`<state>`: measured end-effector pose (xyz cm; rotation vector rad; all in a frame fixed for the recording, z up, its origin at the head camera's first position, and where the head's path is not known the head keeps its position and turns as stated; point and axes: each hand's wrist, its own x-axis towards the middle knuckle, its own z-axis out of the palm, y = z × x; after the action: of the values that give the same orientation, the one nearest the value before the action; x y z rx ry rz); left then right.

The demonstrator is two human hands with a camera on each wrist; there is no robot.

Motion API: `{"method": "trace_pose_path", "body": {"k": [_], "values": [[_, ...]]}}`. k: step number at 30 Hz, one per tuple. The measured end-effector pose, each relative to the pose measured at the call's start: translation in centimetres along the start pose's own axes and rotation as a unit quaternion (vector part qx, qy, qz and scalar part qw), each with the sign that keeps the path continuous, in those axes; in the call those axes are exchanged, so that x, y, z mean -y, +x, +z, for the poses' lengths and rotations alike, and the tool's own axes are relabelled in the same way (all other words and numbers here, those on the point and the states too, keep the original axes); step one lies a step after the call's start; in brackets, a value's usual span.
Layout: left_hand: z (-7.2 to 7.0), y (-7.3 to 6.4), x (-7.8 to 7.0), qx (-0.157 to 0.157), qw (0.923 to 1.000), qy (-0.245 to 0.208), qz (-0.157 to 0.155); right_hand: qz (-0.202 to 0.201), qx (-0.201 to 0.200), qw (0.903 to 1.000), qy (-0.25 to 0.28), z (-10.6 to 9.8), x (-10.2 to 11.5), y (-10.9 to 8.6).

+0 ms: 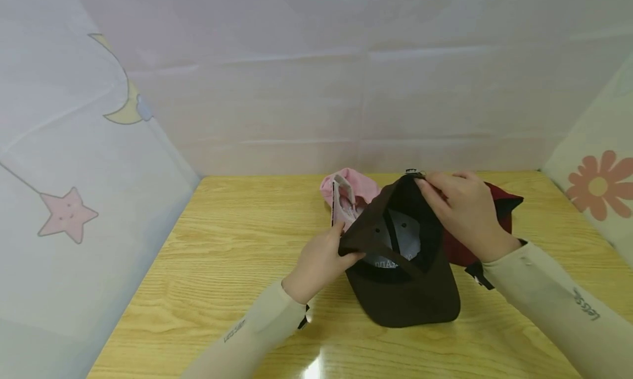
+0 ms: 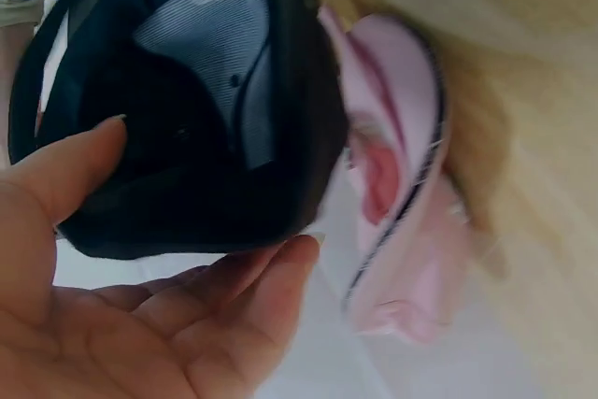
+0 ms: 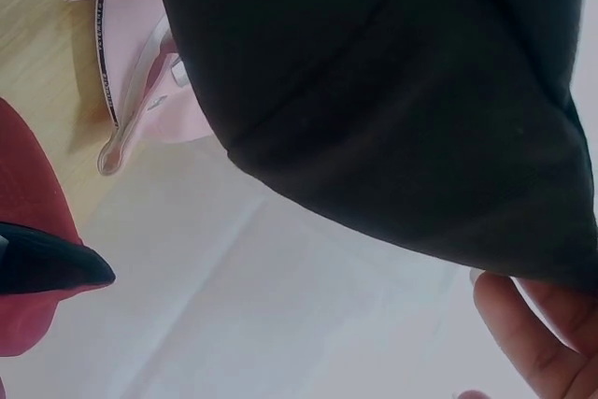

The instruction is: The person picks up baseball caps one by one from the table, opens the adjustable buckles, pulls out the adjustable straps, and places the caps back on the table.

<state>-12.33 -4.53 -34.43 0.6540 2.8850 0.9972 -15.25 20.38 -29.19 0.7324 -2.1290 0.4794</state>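
A black baseball cap is held up on its side over the table, its open underside turned toward me and its brim pointing down. Grey mesh-like lining with pale lettering shows inside. My left hand grips the cap's left edge; in the left wrist view the thumb lies inside the crown and the fingers outside. At the upper right edge, my right hand pinches the cloth, and only its fingertips show in the right wrist view. Behind the black cap lies a pink cap, partly hidden.
To the right, partly under my right hand and wrist, lies a dark red cap with black parts. All rest on a wood-grain table. A pale cloth backdrop stands along the back and both sides.
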Motion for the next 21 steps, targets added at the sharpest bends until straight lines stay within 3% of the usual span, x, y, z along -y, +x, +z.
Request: {"method": "trace_pose_path", "body": {"k": [5,11,15,17,21], "values": [[0.8,-0.7,1.7,0.02,0.9967,-0.063,-0.046,0.011,0.0,0.9999,0.008,-0.2,0.3,0.0],[2.2,-1.2,3.0,0.042,0.9805,-0.172,-0.085,0.017,-0.009,0.9997,0.014,-0.6,0.7,-0.1],[3.2,-1.8,3.5,0.053,0.9557,-0.273,-0.097,0.017,-0.022,0.9995,0.014,-0.7,0.9,-0.2],[3.8,-2.0,3.6,0.062,0.9386,-0.323,-0.105,0.02,-0.029,0.9993,0.013,-0.8,0.9,-0.3],[4.9,-2.4,3.5,0.075,0.9175,-0.373,-0.116,0.03,-0.042,0.9986,0.013,-0.8,1.1,-0.4]]}}
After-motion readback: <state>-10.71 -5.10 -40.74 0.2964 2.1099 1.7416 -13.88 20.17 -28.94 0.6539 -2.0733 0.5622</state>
